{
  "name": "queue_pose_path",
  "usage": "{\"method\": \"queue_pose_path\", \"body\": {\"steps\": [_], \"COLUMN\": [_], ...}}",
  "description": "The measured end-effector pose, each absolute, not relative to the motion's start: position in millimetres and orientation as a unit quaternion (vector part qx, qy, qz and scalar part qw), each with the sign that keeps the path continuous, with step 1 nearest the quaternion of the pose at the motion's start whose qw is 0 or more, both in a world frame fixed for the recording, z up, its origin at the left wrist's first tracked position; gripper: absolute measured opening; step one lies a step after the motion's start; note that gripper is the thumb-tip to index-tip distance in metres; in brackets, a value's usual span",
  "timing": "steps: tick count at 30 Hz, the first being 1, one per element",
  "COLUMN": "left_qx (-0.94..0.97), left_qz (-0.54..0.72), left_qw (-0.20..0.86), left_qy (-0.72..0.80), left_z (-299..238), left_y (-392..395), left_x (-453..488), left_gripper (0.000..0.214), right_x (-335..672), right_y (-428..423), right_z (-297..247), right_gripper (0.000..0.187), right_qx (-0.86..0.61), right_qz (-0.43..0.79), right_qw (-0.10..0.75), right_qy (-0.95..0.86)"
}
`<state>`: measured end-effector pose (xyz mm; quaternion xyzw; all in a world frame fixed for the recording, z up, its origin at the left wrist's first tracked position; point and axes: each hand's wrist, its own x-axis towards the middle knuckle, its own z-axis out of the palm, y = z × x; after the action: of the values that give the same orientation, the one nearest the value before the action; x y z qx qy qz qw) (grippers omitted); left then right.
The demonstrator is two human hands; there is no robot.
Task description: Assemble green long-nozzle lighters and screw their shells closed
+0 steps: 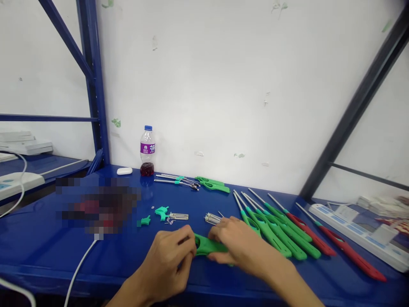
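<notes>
Near the table's front edge, both hands grip a green lighter handle (207,246) that lies crosswise between them. My left hand (171,256) pinches its left end, with the fingers curled and partly hiding it. The right end is held by my right hand (238,243), its thumb below and fingers on top. Just beyond my hands are small teal trigger pieces (162,212), a clear inner part with metal strips (179,216) and several similar parts (212,218). Right of my right hand, several green long-necked lighters (276,232) lie fanned out.
Two red long-necked lighters (347,247) lie at the right, beside a white power strip (361,236). At the back are metal tubes with wires (175,181), green handle shells (214,186), a drink bottle (147,153) and a white case (124,171). A blurred patch covers the left.
</notes>
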<state>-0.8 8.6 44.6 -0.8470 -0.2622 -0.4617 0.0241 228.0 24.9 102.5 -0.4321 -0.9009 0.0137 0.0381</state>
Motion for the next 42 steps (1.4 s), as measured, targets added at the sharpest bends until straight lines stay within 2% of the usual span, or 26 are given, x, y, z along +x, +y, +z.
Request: {"method": "queue_pose_path", "body": {"steps": [4,7,11,13,17,24,29,33,36,40,42], "left_qx": [-0.896,-0.904,-0.912,-0.907,-0.896,-0.899,-0.913,-0.908,-0.907,-0.879,-0.875], "left_qz": [-0.369,-0.336,-0.305,-0.315,-0.338,-0.243,-0.197,-0.208,-0.220,-0.254,-0.264], "left_qw": [0.062,0.049,-0.004,-0.024,-0.041,-0.122,-0.059,-0.009,-0.031,-0.124,-0.116], "left_qy": [-0.239,-0.258,-0.274,-0.279,-0.284,-0.343,-0.352,-0.363,-0.357,-0.385,-0.390], "left_z": [45.1,46.4,45.0,43.4,46.2,67.0,51.4,39.1,37.5,35.1,34.9], "left_y": [5.9,2.1,-0.8,-0.7,-0.7,-9.4,2.4,14.7,17.2,20.3,22.8], "left_x": [3.6,4.0,2.7,2.4,0.3,-3.9,3.4,8.2,6.9,4.7,3.6], "left_gripper": [0.025,0.022,0.018,0.019,0.017,0.036,0.033,0.015,0.014,0.019,0.020], "right_x": [228.6,240.9,259.0,265.3,262.7,191.9,131.2,100.0,91.3,97.6,106.3], "right_y": [25.0,50.6,101.0,120.7,140.7,173.9,209.1,223.5,222.7,212.0,200.7], "right_z": [108.8,123.7,122.6,112.8,99.3,108.8,103.0,92.9,90.6,109.4,127.8], "right_gripper": [0.026,0.035,0.035,0.028,0.030,0.034,0.036,0.036,0.037,0.036,0.036], "right_qx": [-0.415,-0.466,-0.539,-0.551,-0.559,-0.494,-0.491,-0.508,-0.512,-0.503,-0.500], "right_qz": [0.014,0.005,-0.022,-0.021,-0.027,-0.036,-0.061,-0.079,-0.096,-0.124,-0.139], "right_qw": [0.087,0.109,0.053,0.027,0.007,0.025,0.043,0.027,0.020,0.026,0.033], "right_qy": [-0.906,-0.878,-0.841,-0.834,-0.829,-0.868,-0.868,-0.857,-0.854,-0.855,-0.854]}}
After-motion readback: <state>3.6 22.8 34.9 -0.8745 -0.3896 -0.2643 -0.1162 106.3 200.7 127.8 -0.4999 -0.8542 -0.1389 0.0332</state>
